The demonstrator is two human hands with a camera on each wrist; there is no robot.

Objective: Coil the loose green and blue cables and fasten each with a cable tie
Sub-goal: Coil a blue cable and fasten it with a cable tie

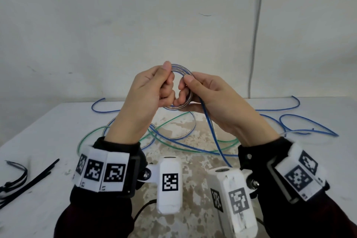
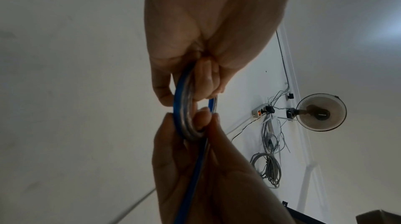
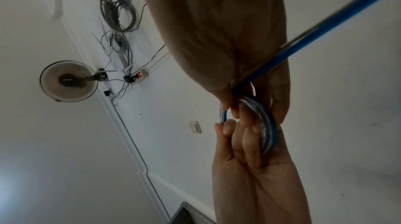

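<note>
I hold a small coil of blue cable (image 1: 183,69) up above the table with both hands. My left hand (image 1: 168,77) pinches the coil's left side between thumb and curled fingers. On the coil's right side, my right hand (image 1: 184,89) grips it the same way. From the right hand the blue cable's loose length (image 1: 209,123) hangs down to the table and sprawls there. The left wrist view shows the coil (image 2: 181,116) edge-on between both hands. The right wrist view shows the coil (image 3: 268,128) too. A green cable (image 1: 170,120) lies loose on the table, crossed with the blue one.
Several black cable ties (image 1: 29,180) lie at the table's near left. The white table (image 1: 58,131) has a worn, blotchy middle and stands against a white wall. A grey conduit (image 1: 257,35) runs down the wall at the right. Blue loops (image 1: 309,121) spread to the far right.
</note>
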